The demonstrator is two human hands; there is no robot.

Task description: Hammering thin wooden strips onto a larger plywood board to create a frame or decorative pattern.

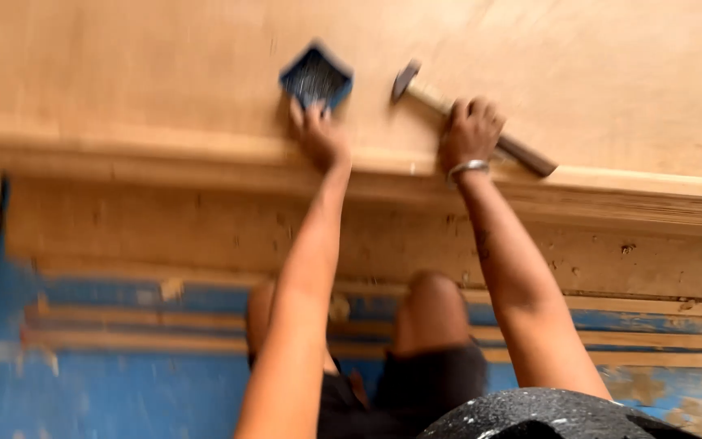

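Knees (432, 305) bent low under plywood surface (164, 73) | left hand (318, 134) – fingers spread, reaching blue nail box (316, 77), holding nothing | right hand (469, 130) – grip closed round hammer (448, 106) mid-handle, for balance.

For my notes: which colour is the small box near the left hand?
Blue box, dark inside; head view.

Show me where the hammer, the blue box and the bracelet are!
hammer (436, 99), head view, on its pale wooden handle near the head.
blue box (316, 78), head view, on its dark inside.
bracelet (468, 168), head view, on the silver band at the right wrist.
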